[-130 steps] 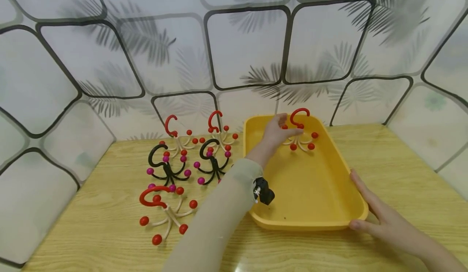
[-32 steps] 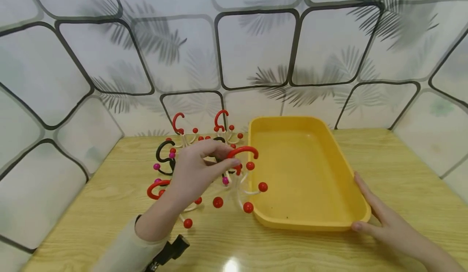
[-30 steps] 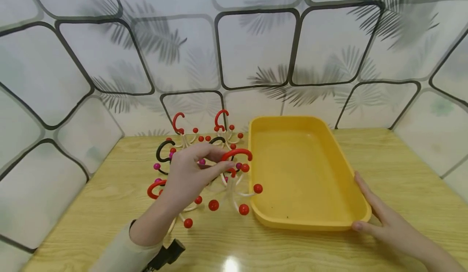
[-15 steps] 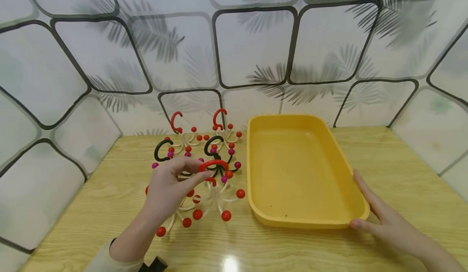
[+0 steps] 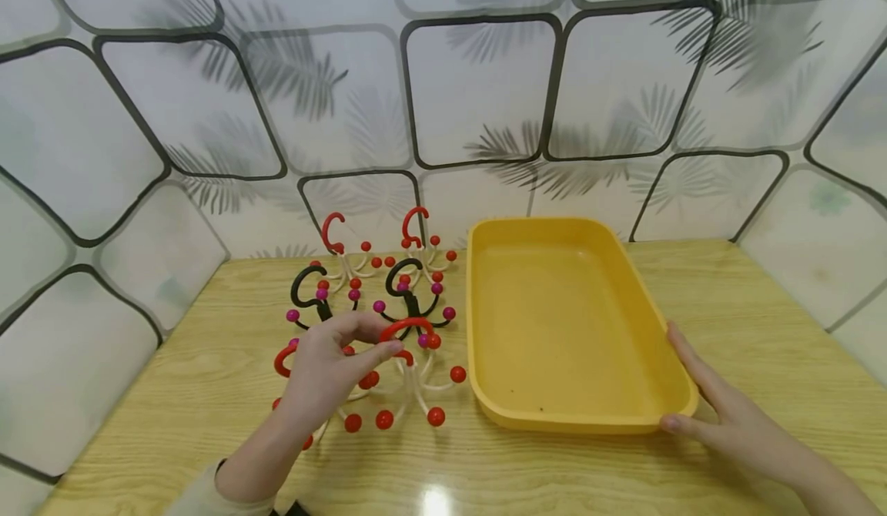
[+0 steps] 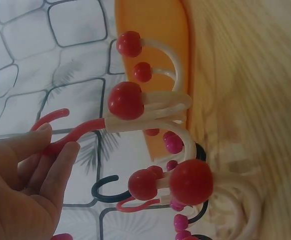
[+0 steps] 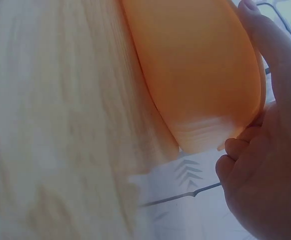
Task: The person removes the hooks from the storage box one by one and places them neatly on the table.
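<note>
My left hand pinches the red hooked handle of a scalp massager between thumb and fingers. The massager has cream legs tipped with red balls. It stands upright over the table, left of the yellow tray; whether its balls touch the wood I cannot tell. Partly behind my left hand is a similar red-handled massager. My right hand grips the tray's near right corner, thumb at the front rim and fingers along the right side. In the right wrist view its fingers curl against the orange-looking tray wall.
Two black massagers with magenta balls stand behind my left hand, one at left, one at right. Farther back are two red-handled ones, left and right. A patterned backdrop rises behind the wooden table.
My left hand has brought the red-handled massager out of the tray, leftward and then down near the front massagers. My right hand has kept its place at the tray's corner.
</note>
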Demonstrator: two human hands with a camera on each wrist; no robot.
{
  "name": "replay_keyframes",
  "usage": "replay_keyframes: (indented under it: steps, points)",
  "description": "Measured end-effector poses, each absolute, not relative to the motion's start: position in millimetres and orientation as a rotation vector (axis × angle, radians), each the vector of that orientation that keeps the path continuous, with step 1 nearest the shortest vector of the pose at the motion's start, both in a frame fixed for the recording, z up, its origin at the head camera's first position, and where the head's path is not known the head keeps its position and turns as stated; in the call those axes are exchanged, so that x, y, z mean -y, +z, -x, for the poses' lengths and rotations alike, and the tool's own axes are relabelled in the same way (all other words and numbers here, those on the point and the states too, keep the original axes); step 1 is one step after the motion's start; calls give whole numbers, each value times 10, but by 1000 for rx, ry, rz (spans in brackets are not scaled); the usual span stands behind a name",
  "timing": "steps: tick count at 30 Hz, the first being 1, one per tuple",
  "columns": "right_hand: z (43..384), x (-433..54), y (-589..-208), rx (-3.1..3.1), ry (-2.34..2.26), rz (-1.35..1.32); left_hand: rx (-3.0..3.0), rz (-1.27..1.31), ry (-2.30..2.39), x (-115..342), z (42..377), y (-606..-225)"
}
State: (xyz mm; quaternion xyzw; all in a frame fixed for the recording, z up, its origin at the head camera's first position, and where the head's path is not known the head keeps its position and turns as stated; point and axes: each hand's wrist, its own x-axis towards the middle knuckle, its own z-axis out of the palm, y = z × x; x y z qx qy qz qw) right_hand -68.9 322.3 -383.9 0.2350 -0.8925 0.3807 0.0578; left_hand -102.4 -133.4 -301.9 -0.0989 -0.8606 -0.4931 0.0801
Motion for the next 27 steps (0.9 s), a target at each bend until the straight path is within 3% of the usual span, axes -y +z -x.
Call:
replay_keyframes:
  steps: [27]
  points:
    - [676,-3241,-3789,2781,1215,-698,2564,182,-1689,1244,960,-3223]
